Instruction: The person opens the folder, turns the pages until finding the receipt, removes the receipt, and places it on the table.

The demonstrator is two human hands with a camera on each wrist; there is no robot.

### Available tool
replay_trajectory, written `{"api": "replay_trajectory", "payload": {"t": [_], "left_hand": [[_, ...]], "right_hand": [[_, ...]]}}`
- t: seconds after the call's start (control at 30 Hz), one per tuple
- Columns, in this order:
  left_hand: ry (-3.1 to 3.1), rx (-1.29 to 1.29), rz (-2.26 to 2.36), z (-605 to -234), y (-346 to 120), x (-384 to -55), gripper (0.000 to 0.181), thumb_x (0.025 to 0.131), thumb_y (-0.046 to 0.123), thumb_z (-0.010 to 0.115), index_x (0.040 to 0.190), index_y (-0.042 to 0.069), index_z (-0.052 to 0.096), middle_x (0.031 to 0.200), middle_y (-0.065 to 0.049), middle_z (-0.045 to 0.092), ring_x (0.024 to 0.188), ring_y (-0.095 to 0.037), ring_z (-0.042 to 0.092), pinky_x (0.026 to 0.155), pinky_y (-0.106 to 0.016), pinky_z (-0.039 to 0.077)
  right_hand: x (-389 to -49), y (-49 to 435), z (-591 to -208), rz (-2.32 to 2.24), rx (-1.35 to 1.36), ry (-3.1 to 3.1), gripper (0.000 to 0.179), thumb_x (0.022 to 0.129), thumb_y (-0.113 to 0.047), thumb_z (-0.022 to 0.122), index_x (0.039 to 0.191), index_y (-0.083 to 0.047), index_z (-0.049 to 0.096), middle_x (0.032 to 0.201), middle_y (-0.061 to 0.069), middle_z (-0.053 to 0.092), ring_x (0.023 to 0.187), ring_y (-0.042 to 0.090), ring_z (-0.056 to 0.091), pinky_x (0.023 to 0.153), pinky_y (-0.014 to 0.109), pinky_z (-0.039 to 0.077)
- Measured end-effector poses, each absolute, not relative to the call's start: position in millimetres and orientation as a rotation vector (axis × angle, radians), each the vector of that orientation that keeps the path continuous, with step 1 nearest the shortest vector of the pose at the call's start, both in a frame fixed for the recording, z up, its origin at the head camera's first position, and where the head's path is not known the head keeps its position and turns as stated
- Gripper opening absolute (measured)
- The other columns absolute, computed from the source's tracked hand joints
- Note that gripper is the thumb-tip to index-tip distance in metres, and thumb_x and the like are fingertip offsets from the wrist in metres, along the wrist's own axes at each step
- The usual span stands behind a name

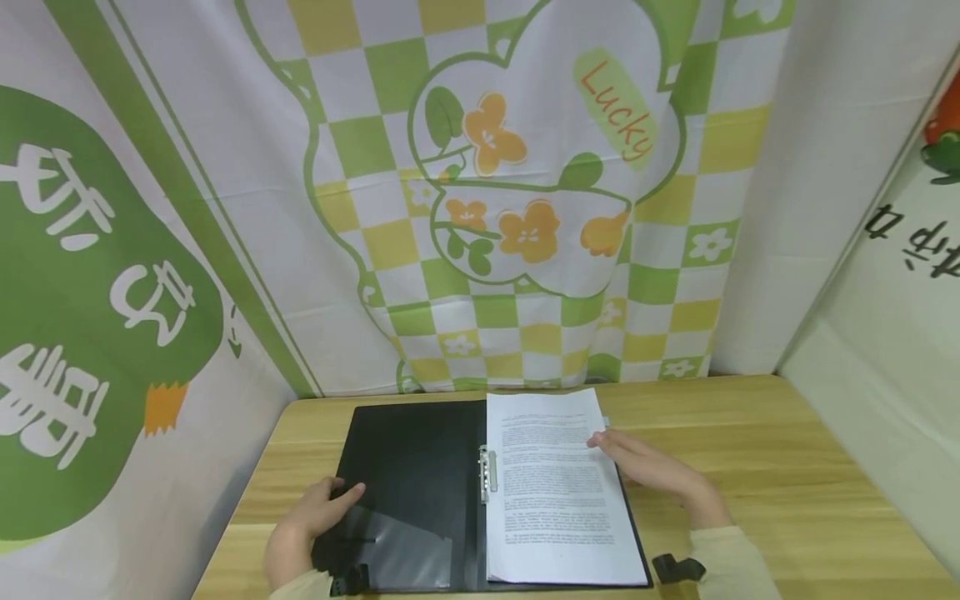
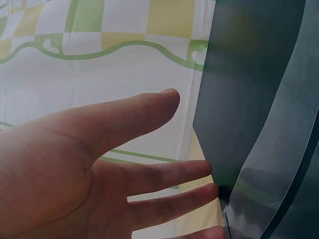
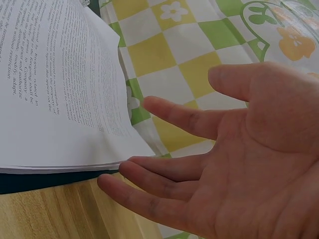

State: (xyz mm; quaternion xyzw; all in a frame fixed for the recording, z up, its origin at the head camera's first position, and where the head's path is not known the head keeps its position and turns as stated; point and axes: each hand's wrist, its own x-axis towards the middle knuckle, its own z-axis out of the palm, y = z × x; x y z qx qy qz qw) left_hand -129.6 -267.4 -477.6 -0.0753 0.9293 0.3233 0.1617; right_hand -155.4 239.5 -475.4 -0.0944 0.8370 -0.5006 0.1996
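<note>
A black folder lies spread flat on the wooden table, with a metal clip along its spine. Printed sheets are stacked on its right half. Across the lower part of the left cover runs a clear plastic pocket. My left hand is at the left cover's outer edge, thumb over the cover; the left wrist view shows its fingers spread, fingertips right at the edge. At the right side of the sheets is my right hand, fingers extended, fingertips by the paper's edge in the right wrist view.
The wooden table extends to both sides of the folder. Behind it hangs a checked green, yellow and white curtain. Printed cloth walls stand left and right. A dark strap piece sits by the right sleeve.
</note>
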Motion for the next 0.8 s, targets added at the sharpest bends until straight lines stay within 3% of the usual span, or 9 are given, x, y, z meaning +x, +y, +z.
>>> {"api": "replay_trajectory", "payload": {"t": [0.17, 0.43, 0.63, 0.8], "left_hand": [[2.666, -0.216, 0.908, -478.7, -267.0, -130.1, 0.075, 0.107, 0.044, 0.057, 0.141, -0.022, 0.045, 0.147, -0.047, 0.042, 0.137, -0.064, 0.040, 0.107, -0.069, 0.043], [2.731, -0.197, 0.788, -477.0, -261.2, -132.8, 0.069, 0.105, 0.039, 0.058, 0.139, -0.020, 0.048, 0.140, -0.047, 0.047, 0.133, -0.063, 0.046, 0.106, -0.069, 0.044], [2.760, -0.224, 0.728, -481.0, -256.4, -136.0, 0.074, 0.104, 0.045, 0.059, 0.141, -0.018, 0.048, 0.139, -0.048, 0.047, 0.131, -0.065, 0.046, 0.106, -0.070, 0.043], [2.792, -0.215, 0.733, -484.8, -251.1, -139.1, 0.072, 0.102, 0.045, 0.063, 0.139, -0.015, 0.051, 0.136, -0.046, 0.050, 0.128, -0.065, 0.048, 0.106, -0.070, 0.044]], "right_hand": [[-154.7, 239.7, -478.2, -1.428, -0.238, 2.346, 0.058, 0.115, -0.041, 0.043, 0.148, 0.006, 0.051, 0.159, 0.034, 0.039, 0.143, 0.051, 0.043, 0.105, 0.061, 0.051], [-156.7, 242.7, -477.9, -1.444, -0.325, 2.367, 0.049, 0.114, -0.031, 0.047, 0.142, 0.008, 0.055, 0.140, 0.027, 0.058, 0.122, 0.038, 0.060, 0.094, 0.054, 0.057], [-157.8, 241.8, -475.9, -1.425, -0.336, 2.398, 0.048, 0.114, -0.033, 0.049, 0.140, 0.006, 0.058, 0.134, 0.022, 0.063, 0.116, 0.033, 0.061, 0.091, 0.042, 0.054], [-157.8, 241.3, -472.8, -1.461, -0.359, 2.344, 0.048, 0.114, -0.033, 0.047, 0.141, 0.005, 0.056, 0.130, 0.020, 0.064, 0.112, 0.032, 0.061, 0.091, 0.044, 0.053]]}}
